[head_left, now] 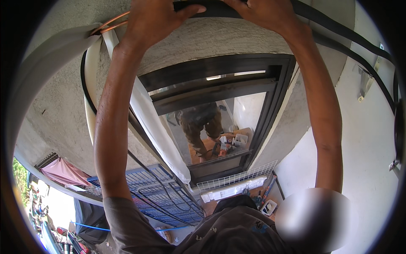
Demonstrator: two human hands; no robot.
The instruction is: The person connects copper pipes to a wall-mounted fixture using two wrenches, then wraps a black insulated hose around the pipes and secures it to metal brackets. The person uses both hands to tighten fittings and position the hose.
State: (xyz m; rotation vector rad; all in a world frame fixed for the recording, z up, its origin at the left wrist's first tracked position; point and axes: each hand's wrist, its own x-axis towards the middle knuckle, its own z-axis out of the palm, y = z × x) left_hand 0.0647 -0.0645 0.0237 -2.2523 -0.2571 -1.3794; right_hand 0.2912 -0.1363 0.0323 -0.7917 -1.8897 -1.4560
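Both my arms reach up to the top of the head view, where a run of black foam pipe insulation (213, 10) crosses the concrete wall. My left hand (154, 19) grips it at its left end, thumb lying along the foam. Bare copper pipes (115, 24) come out to the left of that hand. Further right, my right hand (270, 15) holds the same insulation, its thumb pointing inward. The upper edge of the picture cuts off the fingers of both hands. Beside the copper pipes hang white wrapping (63, 55) and a black cable (86, 84).
Below the hands is a dark-framed window (211, 122); its glass shows a person bent over tools. Black insulated lines (347, 51) run right toward a metal wall bracket (364, 82). A white sleeve (154, 131) hangs by the window. Blue racks (160, 190) and a wire grid (237, 177) stand below.
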